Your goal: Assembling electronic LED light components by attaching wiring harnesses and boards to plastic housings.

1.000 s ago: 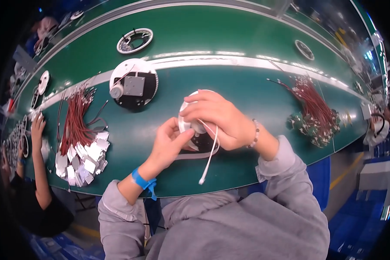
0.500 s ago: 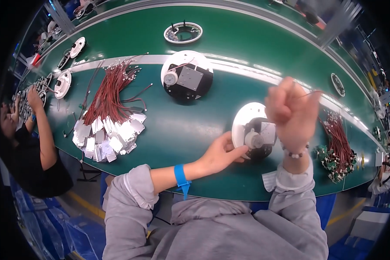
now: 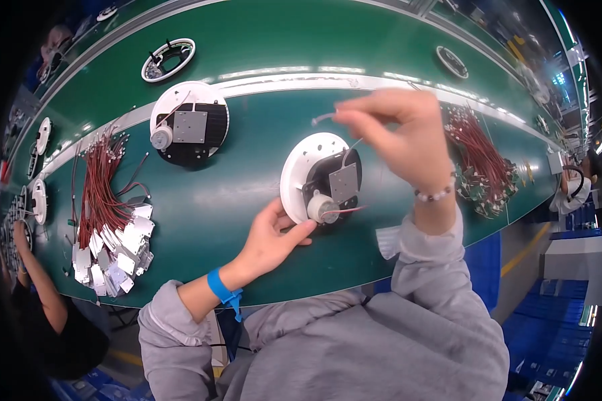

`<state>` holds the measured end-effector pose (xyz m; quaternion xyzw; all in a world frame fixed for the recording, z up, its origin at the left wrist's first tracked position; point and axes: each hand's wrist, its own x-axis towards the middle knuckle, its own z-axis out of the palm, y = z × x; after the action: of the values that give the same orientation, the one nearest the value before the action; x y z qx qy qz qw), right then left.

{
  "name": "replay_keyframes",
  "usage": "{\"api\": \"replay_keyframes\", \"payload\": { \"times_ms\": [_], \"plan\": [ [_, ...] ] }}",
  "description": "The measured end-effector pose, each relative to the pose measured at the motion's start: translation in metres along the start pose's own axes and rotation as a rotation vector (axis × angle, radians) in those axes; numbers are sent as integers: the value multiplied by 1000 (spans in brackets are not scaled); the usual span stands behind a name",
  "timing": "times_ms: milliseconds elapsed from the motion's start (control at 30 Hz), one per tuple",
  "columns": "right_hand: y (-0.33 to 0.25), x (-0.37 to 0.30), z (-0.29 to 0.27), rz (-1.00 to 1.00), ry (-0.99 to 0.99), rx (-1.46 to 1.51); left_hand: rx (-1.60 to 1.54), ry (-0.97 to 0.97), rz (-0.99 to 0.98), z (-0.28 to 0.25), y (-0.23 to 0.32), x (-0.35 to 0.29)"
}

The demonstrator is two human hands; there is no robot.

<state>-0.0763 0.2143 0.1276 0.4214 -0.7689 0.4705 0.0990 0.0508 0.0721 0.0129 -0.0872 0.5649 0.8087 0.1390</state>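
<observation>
Wire (image 3: 324,119) with a pale plug at its end is pinched between the thumb and forefinger of the right hand (image 3: 401,137), which is raised above the table (image 3: 227,214). The left hand (image 3: 274,235) grips the near left rim of a round white base (image 3: 295,179). That base stands tilted in front of the person; I cannot tell whether it touches the tabletop. It carries a black panel (image 3: 320,177), a square grey metal plate (image 3: 344,183) and a small pale drum (image 3: 323,208), with a reddish lead (image 3: 345,211) sticking out rightward.

Farther left on the table lies a similar round unit (image 3: 190,125). Beyond it, a bundle of red wires (image 3: 105,184) ends in a heap of white plates (image 3: 117,254). On the right, another red bundle (image 3: 478,144) ends in green pieces (image 3: 489,194). Two rings, one left (image 3: 169,60) and one right (image 3: 453,61), lie on the green strip across the back.
</observation>
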Motion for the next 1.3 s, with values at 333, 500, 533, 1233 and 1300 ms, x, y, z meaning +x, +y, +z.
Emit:
{"api": "replay_keyframes", "payload": {
  "times_ms": [333, 500, 533, 1233, 1300],
  "plan": [
    [39, -26, 23, -19, -183, -328, -8, 3, 10, -3, -5, 2],
    [42, -28, 29, -9, -147, -410, 1, -11, -4, -1, -2, 1],
    [42, -28, 29, -18, -148, -407, 2, -4, 3, -2, -1, 1],
    [25, -22, 32, -94, -292, -654, 497, -406, 35, -35, 37, 10],
    [26, -18, 34, -88, -351, -548, 264, -336, -22, -61, 46, 24]
  ]
}}
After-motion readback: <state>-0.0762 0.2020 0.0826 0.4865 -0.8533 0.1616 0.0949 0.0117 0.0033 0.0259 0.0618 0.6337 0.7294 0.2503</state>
